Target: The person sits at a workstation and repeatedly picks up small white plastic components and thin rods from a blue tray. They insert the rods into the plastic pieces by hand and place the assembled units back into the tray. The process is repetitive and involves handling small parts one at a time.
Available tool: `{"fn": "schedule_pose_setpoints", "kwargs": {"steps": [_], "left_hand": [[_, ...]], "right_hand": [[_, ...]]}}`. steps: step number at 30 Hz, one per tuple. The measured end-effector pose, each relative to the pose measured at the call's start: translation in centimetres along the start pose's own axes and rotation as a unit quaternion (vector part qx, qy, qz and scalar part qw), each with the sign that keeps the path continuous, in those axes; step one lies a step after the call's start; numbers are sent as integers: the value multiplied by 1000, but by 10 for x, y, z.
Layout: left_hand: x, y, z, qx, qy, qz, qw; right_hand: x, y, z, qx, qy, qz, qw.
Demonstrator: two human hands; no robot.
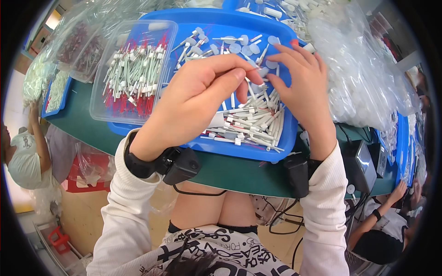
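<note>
My left hand [198, 92] is closed in a pinch over the blue tray [202, 146]. A thin white stick-like part [250, 87] shows at its fingertips; the fingers hide the rest of it. Beside it my right hand [304, 76] is curved, its thumb and forefinger apart, close to a translucent round disc [263, 71]. Whether that disc is touched I cannot tell. Below both hands lies a pile of white tubular parts [258, 122] with small square ends. Behind them, more sticks with translucent discs [235, 48] are scattered in the tray.
A clear plastic box [99, 103] of white sticks with red ends overlaps the tray's left side. Bulky clear plastic bags [354, 78] stand at right. Near the green table's [230, 177] right edge sits a dark device [361, 165]. Other people work at far left and lower right.
</note>
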State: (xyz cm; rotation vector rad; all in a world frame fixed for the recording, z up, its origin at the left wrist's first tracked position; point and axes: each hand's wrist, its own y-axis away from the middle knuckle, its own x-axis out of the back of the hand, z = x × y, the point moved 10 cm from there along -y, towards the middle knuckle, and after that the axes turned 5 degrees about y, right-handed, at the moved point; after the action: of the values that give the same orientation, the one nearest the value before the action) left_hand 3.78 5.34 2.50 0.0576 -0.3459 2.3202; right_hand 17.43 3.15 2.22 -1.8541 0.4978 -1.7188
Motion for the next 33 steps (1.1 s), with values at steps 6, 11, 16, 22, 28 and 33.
{"fn": "schedule_pose_setpoints", "kwargs": {"steps": [6,11,16,22,28,33], "left_hand": [[4,-3,-10,11,29,34,999],[8,-5,-6,-16,-20,61,998],[9,-4,-5,-63,23,70,995],[13,0,6,-63,-40,95,993],[12,2,10,-80,-123,100,984],[9,5,23,-160,-237,113,952]], "right_hand": [[2,0,-1,-7,-21,-6,1000],[11,0,23,-118,-182,28,976],[-4,4,12,-215,-569,-30,793],[-8,6,-3,-196,-700,-40,686],[-10,7,-17,-187,-688,-106,694],[-6,4,-20,-161,-682,-71,710]]}}
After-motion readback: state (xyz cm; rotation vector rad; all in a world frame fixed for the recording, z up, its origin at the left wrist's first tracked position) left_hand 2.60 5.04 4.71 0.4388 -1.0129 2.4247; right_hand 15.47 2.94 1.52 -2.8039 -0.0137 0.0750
